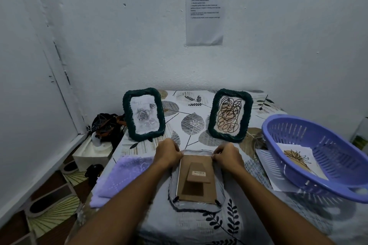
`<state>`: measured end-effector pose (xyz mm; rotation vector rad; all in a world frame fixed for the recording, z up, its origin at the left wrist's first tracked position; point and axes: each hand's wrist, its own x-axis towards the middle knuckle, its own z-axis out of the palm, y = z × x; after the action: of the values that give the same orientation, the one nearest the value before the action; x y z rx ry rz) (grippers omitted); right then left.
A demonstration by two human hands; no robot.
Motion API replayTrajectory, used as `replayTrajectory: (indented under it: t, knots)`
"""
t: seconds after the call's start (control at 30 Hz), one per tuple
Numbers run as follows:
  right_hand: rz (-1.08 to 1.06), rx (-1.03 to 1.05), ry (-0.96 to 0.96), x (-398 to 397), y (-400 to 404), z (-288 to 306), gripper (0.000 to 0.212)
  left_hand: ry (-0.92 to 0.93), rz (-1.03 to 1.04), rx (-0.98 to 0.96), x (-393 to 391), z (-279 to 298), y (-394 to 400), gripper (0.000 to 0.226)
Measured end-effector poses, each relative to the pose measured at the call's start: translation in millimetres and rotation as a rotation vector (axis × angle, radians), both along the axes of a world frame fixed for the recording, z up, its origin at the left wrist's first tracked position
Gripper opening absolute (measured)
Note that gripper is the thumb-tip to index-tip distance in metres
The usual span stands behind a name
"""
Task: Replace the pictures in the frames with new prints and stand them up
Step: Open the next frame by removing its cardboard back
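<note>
A white frame lies face down in the middle of the table, its brown backing board and folded stand facing up. My left hand pinches the far left corner of the frame and my right hand pinches the far right corner. Two dark green woven frames stand upright behind: the left frame shows a grey rose drawing, the right frame shows a brown scribble print. A print with a brown plant drawing lies inside the purple basket.
A purple cloth lies left of the face-down frame. Loose white paper sticks out from under the basket. A tissue box and a dark bag sit off the table's left edge. A printed sheet hangs on the wall.
</note>
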<state>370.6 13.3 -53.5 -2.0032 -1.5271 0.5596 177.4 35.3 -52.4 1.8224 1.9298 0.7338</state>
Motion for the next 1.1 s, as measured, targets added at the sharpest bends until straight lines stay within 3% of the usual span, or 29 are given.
replayTrajectory:
  t: [0.2,0.33,0.4,0.63,0.7,0.97,1.1]
  knots:
    - [0.026,-0.009,-0.012,1,-2,3,0.018,0.055,-0.087,-0.042,-7,3,3,0.015]
    - [0.028,-0.025,-0.094,-3,-5,4,0.013,0.066,-0.106,-0.07,-4,3,0,0.011]
    - [0.021,-0.036,-0.091,-7,-11,4,0.017,0.062,-0.116,-0.06,-3,5,-5,0.026]
    - [0.081,-0.078,-0.132,-20,-33,4,0.067,0.065,-0.221,-0.044,-5,4,-29,0.073]
    - [0.093,-0.042,-0.134,-22,-41,4,0.075,0.081,-0.239,-0.029,-6,2,-38,0.072]
    - [0.113,0.03,-0.144,-21,-79,1,0.084,0.124,-0.292,-0.032,-14,-2,-70,0.113]
    - [0.151,0.062,-0.144,-16,-100,4,0.088,0.163,-0.348,-0.021,-20,4,-92,0.113]
